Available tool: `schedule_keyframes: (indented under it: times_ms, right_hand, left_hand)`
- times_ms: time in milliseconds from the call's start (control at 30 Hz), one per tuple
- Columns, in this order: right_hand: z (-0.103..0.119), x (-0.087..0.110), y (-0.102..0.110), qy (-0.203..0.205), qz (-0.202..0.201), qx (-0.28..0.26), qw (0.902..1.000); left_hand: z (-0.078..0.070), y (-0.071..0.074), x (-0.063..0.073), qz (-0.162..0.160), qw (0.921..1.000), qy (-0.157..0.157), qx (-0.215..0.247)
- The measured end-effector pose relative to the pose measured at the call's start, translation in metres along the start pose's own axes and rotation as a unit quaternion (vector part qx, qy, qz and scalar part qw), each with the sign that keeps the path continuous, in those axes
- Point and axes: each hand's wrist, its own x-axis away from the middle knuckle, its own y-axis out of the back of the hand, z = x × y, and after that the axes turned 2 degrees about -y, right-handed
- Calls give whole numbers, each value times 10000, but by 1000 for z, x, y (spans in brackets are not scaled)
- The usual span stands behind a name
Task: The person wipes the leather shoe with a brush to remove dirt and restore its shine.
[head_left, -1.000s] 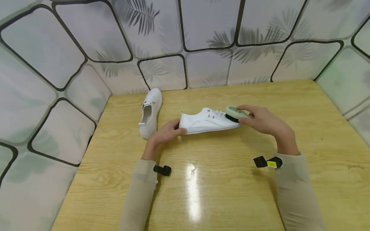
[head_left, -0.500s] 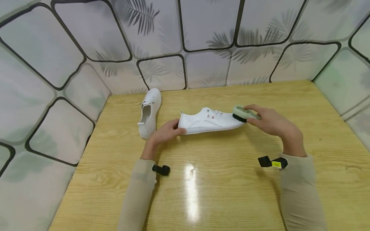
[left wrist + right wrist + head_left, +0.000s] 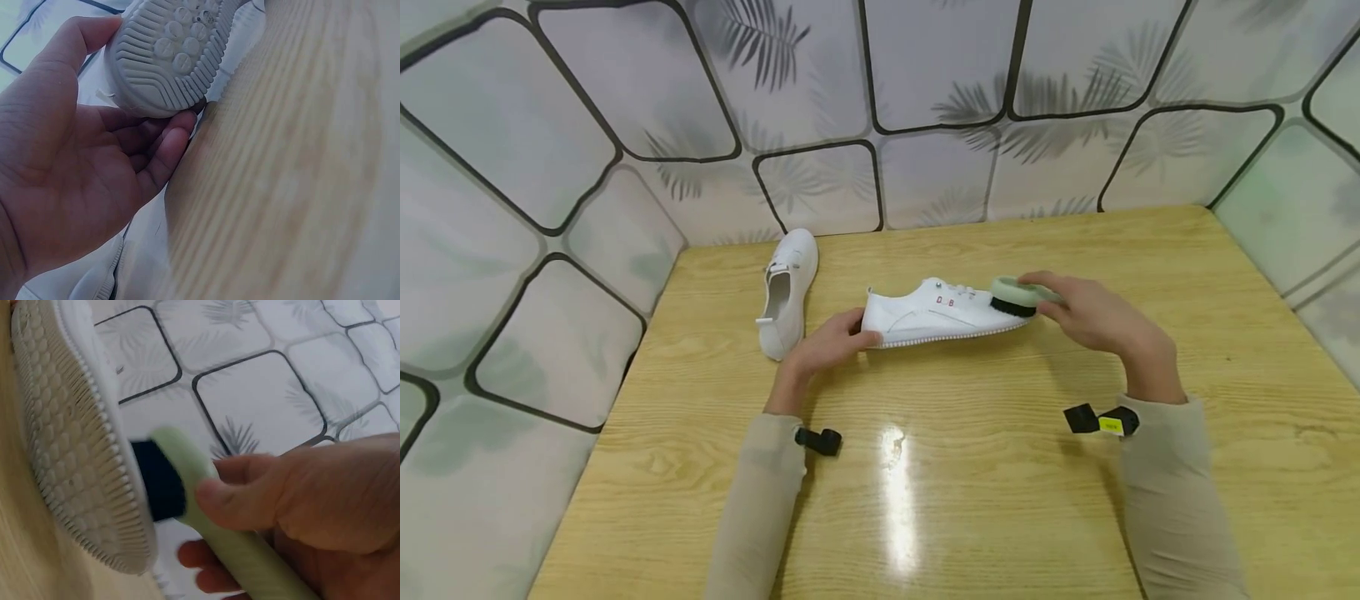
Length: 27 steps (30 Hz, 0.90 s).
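Note:
A white shoe (image 3: pixel 917 317) with small red marks on its side lies lengthwise in the middle of the head view, toe to the right. My left hand (image 3: pixel 831 342) grips its heel, the thumb on the near side. The left wrist view shows the ridged sole (image 3: pixel 172 56) tipped up between thumb and fingers. My right hand (image 3: pixel 1090 315) holds a pale green brush (image 3: pixel 1017 292) by its handle. Its dark bristles (image 3: pixel 157 481) meet the upper near the toe. A second white shoe (image 3: pixel 790 292) stands left of the first, its opening toward me.
Both shoes are on a wooden table (image 3: pixel 985 467). Patterned wall covering (image 3: pixel 940 175) rises along its back and sides. Small black wrist cameras sit on both sleeves, the left camera (image 3: pixel 820 442) close over the tabletop.
The brush in my right hand slid right to the shoe's toe, then came back left a little. My left hand keeps its grip on the heel.

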Motion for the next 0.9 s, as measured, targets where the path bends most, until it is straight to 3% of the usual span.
schedule_keyframes:
  times_ms: [167,367,667,800,900]
  right_hand:
    - [0,-8,-5,-246,-239,454,9984]
    - [11,0,-2,216,176,-134,9995]
    - [-10,4,6,-570,18,312,9979]
    - [-9,3,4,-480,-91,345,9982]
    - [-4,5,3,-186,28,135,9997]
  left_hand:
    - [-1,1,-1,-3,10000,16,-44]
    - [0,1,-2,-10,9999,3,-130]
    - [0,0,-1,-29,9999,-22,-130]
    - [-2,-1,0,-41,9997,-16,-249]
    - [-3,-3,1,-113,9989,-36,-444]
